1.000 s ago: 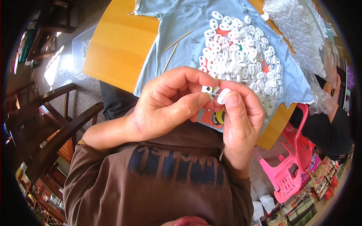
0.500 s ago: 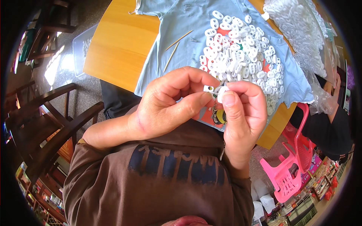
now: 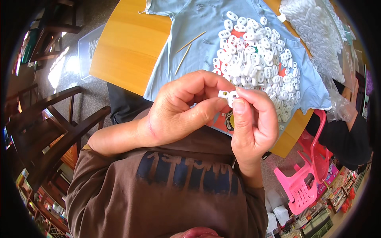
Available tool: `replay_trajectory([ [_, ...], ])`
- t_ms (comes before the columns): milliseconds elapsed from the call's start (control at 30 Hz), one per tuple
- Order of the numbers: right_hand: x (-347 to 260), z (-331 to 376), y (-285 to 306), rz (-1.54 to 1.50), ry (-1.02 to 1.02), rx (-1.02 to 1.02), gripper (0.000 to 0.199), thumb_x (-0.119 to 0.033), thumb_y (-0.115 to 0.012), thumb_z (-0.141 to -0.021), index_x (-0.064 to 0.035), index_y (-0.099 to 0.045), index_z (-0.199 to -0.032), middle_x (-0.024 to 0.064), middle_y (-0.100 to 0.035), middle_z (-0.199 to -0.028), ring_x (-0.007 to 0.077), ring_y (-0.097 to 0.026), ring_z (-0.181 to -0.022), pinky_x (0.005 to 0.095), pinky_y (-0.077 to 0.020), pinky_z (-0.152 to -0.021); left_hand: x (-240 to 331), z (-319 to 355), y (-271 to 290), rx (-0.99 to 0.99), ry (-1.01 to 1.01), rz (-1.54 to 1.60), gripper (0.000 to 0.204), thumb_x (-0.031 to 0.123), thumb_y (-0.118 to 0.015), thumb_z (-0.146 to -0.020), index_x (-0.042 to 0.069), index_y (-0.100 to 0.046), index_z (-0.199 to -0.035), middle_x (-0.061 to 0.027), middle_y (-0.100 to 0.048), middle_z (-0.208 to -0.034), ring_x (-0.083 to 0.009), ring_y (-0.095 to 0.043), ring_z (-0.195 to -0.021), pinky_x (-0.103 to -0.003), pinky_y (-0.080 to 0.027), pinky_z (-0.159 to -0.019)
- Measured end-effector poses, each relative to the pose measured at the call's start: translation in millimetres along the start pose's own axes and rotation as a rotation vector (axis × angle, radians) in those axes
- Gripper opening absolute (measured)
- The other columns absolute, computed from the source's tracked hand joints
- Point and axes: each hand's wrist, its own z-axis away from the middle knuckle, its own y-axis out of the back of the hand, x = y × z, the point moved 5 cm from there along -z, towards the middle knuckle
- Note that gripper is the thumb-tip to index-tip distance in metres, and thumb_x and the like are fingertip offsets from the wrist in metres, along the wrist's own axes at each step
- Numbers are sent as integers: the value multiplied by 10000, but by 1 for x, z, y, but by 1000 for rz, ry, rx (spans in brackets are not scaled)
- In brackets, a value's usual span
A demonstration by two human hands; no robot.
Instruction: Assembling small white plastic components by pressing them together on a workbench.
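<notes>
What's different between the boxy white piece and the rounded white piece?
The boxy white piece has a straight-edged end; the rounded white piece has a curved edge. The left hand pinches the boxy white piece, while the right hand pinches the rounded white piece. Both are white.

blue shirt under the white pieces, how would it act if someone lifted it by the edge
The blue shirt would probably sag floppily, judging by its soft wrinkles. The white pieces would likely slide or tumble, since they look loosely heaped on it.
</notes>
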Motion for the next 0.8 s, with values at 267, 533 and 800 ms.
replay_trajectory([
  [267, 3, 1, 1, -192, -131, -26, 153, 7, -544, -846, 40, -592, -988, 108, -596, -878, 125, -577, -686, 208, -457, -539, -6, 3, 1, 8, 18, 14, 278, -3, -480, -889, -21, -467, -1166, -38, -590, -848, -58, -543, -679, -187, -461, -622],
  [533, 6, 4, -2, -188, -61, -3, 194, 16, -531, -849, 47, -589, -1031, 119, -593, -904, 141, -578, -728, 223, -469, -574, -11, 2, -1, -45, -3, 24, 354, 10, -483, -899, -16, -393, -1241, -45, -597, -858, -54, -544, -658, -178, -464, -626],
  [800, 0, 3, -3, -47, 45, -70, 233, 4, -546, -842, 44, -588, -1067, 119, -585, -911, 159, -562, -761, 247, -459, -653, -14, 5, -1, -29, 29, 31, 365, 12, -488, -898, -20, -404, -1252, -50, -607, -848, -57, -559, -668, -178, -469, -632],
])
